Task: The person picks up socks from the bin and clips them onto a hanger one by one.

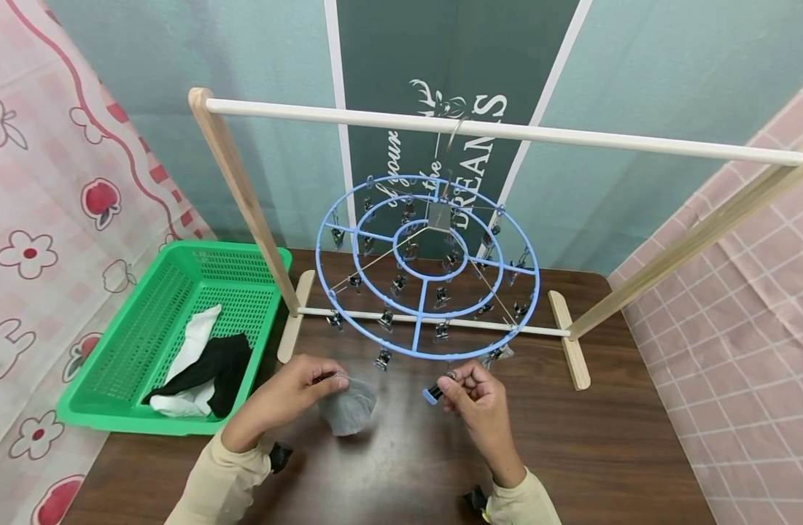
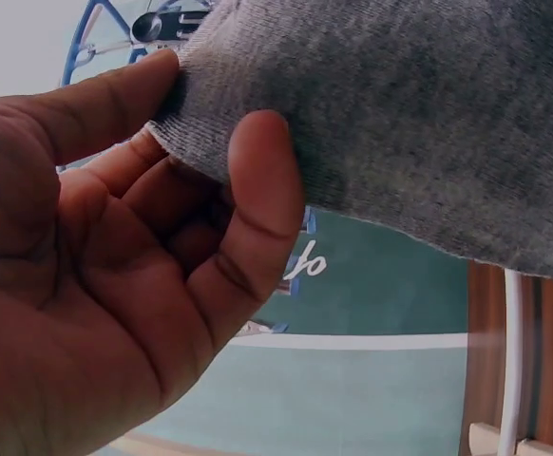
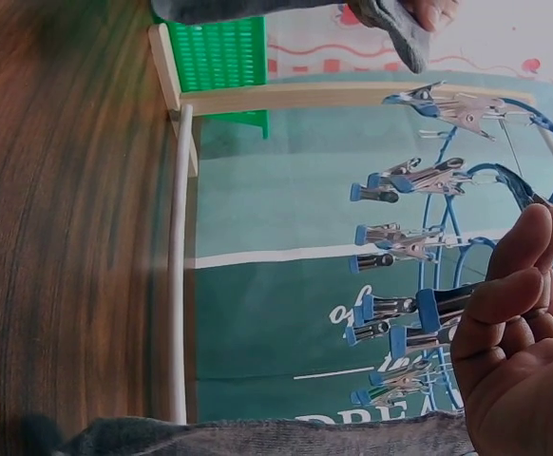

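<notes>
A blue round clip hanger [image 1: 463, 356] with several dangling metal clips hangs from the rack's white bar. My left hand [image 1: 299, 394] pinches the edge of a grey sock [image 1: 350, 410] between thumb and fingers, below the hanger's near left side. In the left wrist view the knit sock [image 2: 419, 114] stretches away from the fingertips. My right hand [image 1: 483, 401] pinches a blue-tipped clip [image 1: 433, 394] near the hanger's front edge; its blue tips point left, towards the sock. Grey fabric [image 3: 257, 439] crosses the bottom of the right wrist view, its shape partly cut off.
At the left stands a green basket [image 1: 86, 418] holding white cloth [image 1: 199, 332] and black cloth [image 1: 229, 364]. The rack's wooden posts [image 1: 240, 193] rise on both sides, and its low white rod [image 1: 539, 331] runs behind the hands. A brown wooden table [image 1: 611, 452] lies beneath.
</notes>
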Action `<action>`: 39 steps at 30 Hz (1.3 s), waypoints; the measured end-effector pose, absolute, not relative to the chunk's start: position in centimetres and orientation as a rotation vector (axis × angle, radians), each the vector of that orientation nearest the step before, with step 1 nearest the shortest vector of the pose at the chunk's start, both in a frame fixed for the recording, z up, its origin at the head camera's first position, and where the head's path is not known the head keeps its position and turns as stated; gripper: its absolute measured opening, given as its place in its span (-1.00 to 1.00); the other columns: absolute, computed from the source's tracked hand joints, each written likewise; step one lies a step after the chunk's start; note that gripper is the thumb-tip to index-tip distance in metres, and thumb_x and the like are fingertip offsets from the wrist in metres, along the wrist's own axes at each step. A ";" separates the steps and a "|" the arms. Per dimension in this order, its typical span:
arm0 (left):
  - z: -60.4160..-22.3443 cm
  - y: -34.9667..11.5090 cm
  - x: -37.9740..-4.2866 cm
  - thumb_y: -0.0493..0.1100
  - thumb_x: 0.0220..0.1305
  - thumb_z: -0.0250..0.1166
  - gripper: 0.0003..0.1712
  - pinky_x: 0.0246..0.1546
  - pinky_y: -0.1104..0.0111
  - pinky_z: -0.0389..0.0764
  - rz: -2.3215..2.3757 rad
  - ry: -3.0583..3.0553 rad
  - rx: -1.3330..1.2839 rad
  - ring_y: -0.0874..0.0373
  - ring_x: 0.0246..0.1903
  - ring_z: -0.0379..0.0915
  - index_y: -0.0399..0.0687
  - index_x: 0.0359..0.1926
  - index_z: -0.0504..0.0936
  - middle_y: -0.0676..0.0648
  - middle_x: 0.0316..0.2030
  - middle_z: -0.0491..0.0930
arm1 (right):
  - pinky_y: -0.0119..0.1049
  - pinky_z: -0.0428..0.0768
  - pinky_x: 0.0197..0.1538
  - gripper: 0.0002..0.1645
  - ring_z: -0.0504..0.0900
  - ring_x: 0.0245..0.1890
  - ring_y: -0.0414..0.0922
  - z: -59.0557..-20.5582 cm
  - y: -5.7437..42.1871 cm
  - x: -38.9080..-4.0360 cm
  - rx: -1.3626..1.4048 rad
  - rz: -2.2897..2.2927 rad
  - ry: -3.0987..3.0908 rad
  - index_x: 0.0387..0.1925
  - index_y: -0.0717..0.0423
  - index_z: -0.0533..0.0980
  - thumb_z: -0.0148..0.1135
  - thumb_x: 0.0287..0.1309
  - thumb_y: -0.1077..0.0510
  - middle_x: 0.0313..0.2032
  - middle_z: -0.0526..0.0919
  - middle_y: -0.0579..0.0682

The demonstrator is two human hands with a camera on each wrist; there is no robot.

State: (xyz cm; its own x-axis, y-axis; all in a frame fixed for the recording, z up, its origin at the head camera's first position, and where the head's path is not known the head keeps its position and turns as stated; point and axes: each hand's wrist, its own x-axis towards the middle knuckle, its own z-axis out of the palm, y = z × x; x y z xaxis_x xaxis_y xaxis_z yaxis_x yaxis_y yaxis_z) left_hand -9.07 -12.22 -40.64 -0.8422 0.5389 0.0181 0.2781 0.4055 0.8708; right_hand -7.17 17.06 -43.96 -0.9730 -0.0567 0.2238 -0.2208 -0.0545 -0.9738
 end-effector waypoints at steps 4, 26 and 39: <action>-40.8 -11.7 -9.1 -0.21 0.35 0.21 -0.87 -0.47 0.43 0.40 1.408 2.406 0.748 0.34 -0.50 0.33 -0.12 -0.26 0.67 0.10 -0.46 0.55 | -0.40 0.48 -0.60 -0.84 0.49 -0.66 -0.25 -44.0 17.2 -7.2 0.328 2.179 -2.091 -0.45 0.38 0.37 0.19 0.17 0.45 -0.65 0.50 -0.10; -41.1 -8.6 -9.2 -0.24 0.35 0.21 -0.88 -0.40 0.44 0.47 1.458 2.329 0.788 0.36 -0.45 0.39 -0.15 -0.27 0.66 0.07 -0.41 0.60 | -0.39 0.39 -0.65 -0.80 0.41 -0.72 -0.21 -44.2 17.0 -7.3 0.388 2.165 -2.020 -0.50 0.36 0.32 0.12 0.18 0.50 -0.70 0.42 0.00; -41.3 -6.5 -9.1 -0.25 0.31 0.26 -0.91 -0.38 0.44 0.50 1.529 2.292 0.784 0.36 -0.42 0.42 -0.17 -0.28 0.67 0.06 -0.38 0.63 | -0.34 0.33 -0.70 -0.76 0.40 -0.75 -0.19 -44.3 17.3 -7.3 0.422 2.117 -2.032 -0.55 0.30 0.35 0.08 0.21 0.49 -0.73 0.42 0.13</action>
